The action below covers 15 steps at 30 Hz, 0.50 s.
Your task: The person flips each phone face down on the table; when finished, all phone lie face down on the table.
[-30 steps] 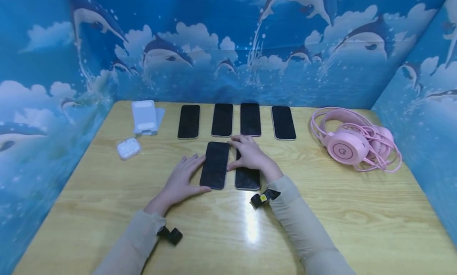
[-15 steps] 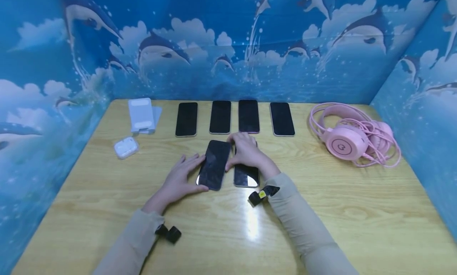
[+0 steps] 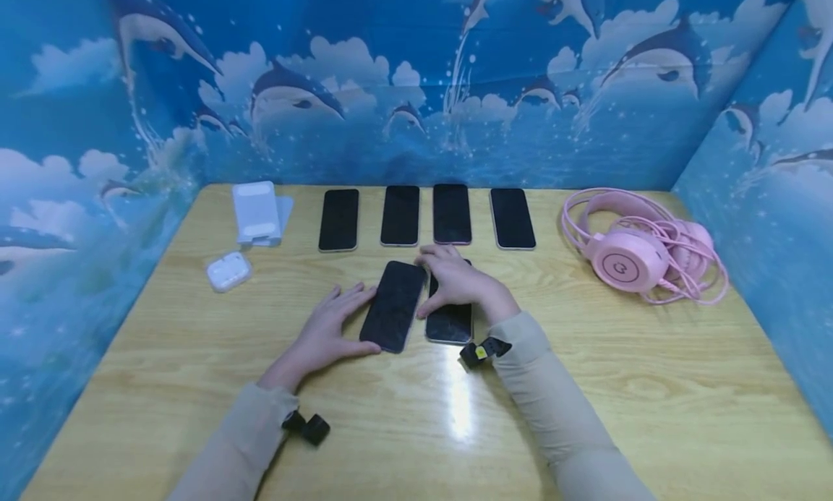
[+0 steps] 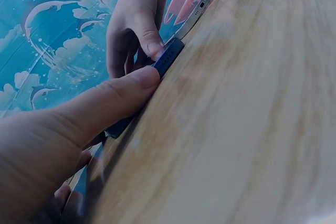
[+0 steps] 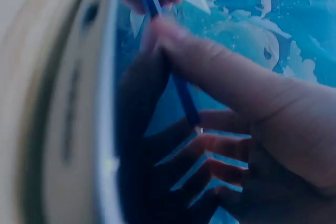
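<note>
The blue-edged smartphone [image 3: 393,306] lies between the two hands near the middle of the bench [image 3: 364,429], screen up and slanted, its top end leaning to the right. The left hand [image 3: 325,335] has its fingers spread wide — thumb against the lower end, fingertips at the left edge, nothing wrapped round. The right hand [image 3: 458,280] arches over a second smartphone [image 3: 449,329], its thumb well apart from its fingers and at the first phone's right edge; whether the other fingertips touch that phone's top corner is hard to tell. The step in hand seems to be setting the phone's angle; the next move probably calls for light pressure from both sides, swinging it parallel to its neighbour without knocking that one. Further out, four dark-screened smartphones [image 3: 400,215] lie in a row. Left of them are a white flat package [image 3: 256,212] and, nearer, a small earphone case [image 3: 228,272]; to their right, a pink headset [image 3: 627,262] — all before a dolphin-printed backdrop [image 3: 390,89].
</note>
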Tool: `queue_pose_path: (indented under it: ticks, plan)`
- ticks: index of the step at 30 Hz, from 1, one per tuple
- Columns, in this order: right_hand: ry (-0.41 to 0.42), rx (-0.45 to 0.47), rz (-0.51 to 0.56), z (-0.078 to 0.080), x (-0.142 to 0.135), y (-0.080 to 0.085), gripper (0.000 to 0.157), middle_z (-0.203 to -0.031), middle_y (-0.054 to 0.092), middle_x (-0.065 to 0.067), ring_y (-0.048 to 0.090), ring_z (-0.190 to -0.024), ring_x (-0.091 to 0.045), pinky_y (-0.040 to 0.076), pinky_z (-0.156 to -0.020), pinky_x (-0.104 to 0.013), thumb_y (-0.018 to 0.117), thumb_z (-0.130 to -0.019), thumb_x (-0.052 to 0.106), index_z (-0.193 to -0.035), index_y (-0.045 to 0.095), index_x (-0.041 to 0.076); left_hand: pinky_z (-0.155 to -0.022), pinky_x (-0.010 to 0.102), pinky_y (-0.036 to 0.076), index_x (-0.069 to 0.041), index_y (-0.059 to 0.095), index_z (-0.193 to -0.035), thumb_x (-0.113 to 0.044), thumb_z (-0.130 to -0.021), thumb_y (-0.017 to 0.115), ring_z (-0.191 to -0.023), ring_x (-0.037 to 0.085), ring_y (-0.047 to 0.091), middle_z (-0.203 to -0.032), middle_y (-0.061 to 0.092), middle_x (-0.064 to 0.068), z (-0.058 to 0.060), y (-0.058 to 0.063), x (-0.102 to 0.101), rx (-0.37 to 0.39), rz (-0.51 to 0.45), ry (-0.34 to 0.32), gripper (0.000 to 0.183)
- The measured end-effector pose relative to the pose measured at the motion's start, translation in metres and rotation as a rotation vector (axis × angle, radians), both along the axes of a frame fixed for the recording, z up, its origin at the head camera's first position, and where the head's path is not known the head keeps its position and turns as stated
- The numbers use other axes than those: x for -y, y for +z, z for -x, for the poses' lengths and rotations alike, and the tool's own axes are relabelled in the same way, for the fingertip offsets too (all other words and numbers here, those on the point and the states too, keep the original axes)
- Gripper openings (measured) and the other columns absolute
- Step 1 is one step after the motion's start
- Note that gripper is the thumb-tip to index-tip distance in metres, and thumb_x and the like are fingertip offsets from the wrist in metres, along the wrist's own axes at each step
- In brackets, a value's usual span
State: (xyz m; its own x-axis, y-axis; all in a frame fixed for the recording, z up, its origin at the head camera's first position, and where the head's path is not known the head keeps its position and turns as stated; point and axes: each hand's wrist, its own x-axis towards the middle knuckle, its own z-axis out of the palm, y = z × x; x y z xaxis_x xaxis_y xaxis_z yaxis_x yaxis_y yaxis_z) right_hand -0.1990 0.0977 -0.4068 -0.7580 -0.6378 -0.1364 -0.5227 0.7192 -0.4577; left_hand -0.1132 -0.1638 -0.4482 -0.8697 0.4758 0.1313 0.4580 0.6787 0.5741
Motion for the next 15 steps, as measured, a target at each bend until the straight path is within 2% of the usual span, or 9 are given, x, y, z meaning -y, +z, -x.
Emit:
queue_pose_path:
  ticks: [4,7,11,15]
  plan:
    - [-0.020,-0.032,0.010,-0.002,0.009,0.002,0.084,-0.142,0.039,-0.017,0.029,-0.130,-0.035,0.028,-0.108,-0.043,0.088,-0.064,0.037,-0.129,0.051,-0.001,-0.115,0.047,0.009,-0.010,0.041,-0.145,-0.049,-0.068,0.081,-0.137,0.028,0.032,-0.147,0.040,0.013,0.000,0.001,0.002,-0.001,-0.019,0.004,0.095]
    - [-0.060,-0.057,0.026,-0.002,0.014,0.000,0.085,-0.130,0.047,-0.014,0.036,-0.120,-0.032,0.032,-0.103,-0.042,0.092,-0.057,0.037,-0.123,0.053,0.000,-0.115,0.047,0.009,-0.009,0.042,-0.144,-0.047,-0.069,0.082,-0.137,0.028,0.032,-0.147,0.040,0.012,0.001,0.001,0.003,-0.009,-0.020,-0.005,0.094]
    - [-0.108,-0.050,0.040,-0.001,0.017,-0.005,0.083,-0.119,0.052,-0.011,0.038,-0.113,-0.030,0.032,-0.095,-0.045,0.094,-0.051,0.039,-0.117,0.055,0.004,-0.114,0.047,0.009,-0.009,0.042,-0.144,-0.047,-0.070,0.082,-0.137,0.027,0.032,-0.147,0.040,0.010,0.001,-0.001,0.002,-0.016,-0.015,-0.022,0.093]
    - [-0.120,-0.041,0.063,0.000,0.018,-0.008,0.087,-0.114,0.055,-0.008,0.039,-0.109,-0.028,0.031,-0.091,-0.044,0.095,-0.049,0.038,-0.119,0.054,0.006,-0.115,0.047,0.009,-0.009,0.042,-0.144,-0.047,-0.069,0.082,-0.137,0.027,0.032,-0.147,0.040,0.010,0.001,-0.002,0.002,-0.006,-0.019,-0.020,0.093]
